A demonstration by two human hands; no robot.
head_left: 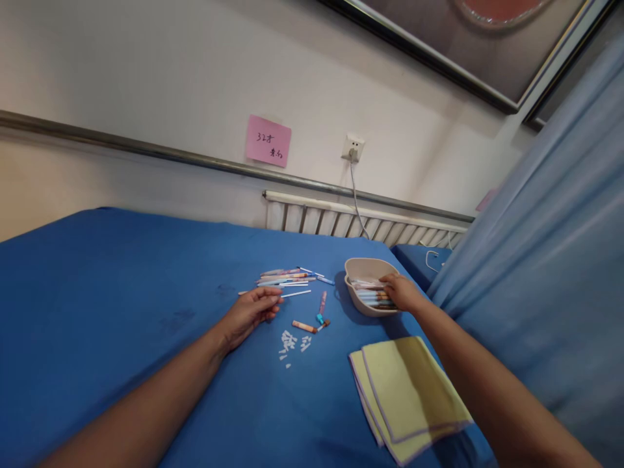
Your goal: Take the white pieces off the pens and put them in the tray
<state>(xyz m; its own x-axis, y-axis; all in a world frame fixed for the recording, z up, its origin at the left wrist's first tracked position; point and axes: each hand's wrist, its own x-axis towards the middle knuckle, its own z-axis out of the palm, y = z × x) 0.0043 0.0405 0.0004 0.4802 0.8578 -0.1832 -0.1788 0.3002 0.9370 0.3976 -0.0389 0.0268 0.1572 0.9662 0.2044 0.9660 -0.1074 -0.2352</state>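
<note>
My left hand [256, 307] is just above the blue bed cover with thumb and fingers pinched together. A thin white stick [296, 294], like a pen refill, sticks out from its fingertips. Just beyond lies a loose bundle of pens and white sticks [285, 278]. My right hand [400, 291] reaches over the right rim of a beige basket [351, 268]. Its fingers are curled down over the pens [374, 296] inside, and what they grip is hidden. Between the hands are a pink pen part [322, 302], an orange barrel with brown end [304, 326] and small blue and brown caps [320, 319].
Small white scraps [288, 340] lie in front of the pen parts. A folded yellow cloth [404, 390] is at the near right, under my right forearm. A blue curtain [546, 273] hangs at the right. Behind the bed are a radiator [331, 220] and a metal rail [195, 156].
</note>
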